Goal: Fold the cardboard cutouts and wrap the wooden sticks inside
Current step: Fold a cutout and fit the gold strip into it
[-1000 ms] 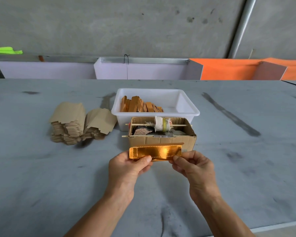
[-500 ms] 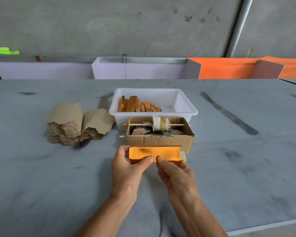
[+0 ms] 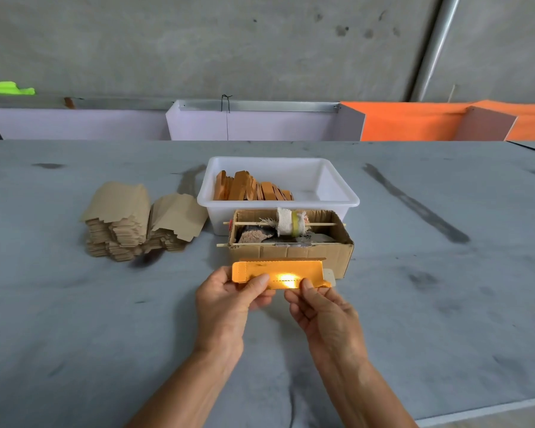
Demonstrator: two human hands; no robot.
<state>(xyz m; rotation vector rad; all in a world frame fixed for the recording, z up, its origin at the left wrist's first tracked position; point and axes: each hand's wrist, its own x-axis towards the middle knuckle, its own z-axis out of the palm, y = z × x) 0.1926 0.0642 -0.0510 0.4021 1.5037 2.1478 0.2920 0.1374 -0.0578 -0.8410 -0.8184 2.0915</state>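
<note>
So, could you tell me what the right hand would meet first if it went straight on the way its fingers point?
The right hand already pinches the gold cutout; going on past it, away from the person, it would likely meet the front wall of the open cardboard box just behind, though the depth between them is unclear.

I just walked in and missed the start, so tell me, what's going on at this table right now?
A person is holding a shiny gold cardboard cutout in both hands, the left hand pinching its left end and the right hand pinching its lower edge, just in front of a small cardboard box. Behind that box a white tub holds wooden sticks. A stack of plain brown cutouts waits on the left of the table. No stick is in the hands yet.
</note>
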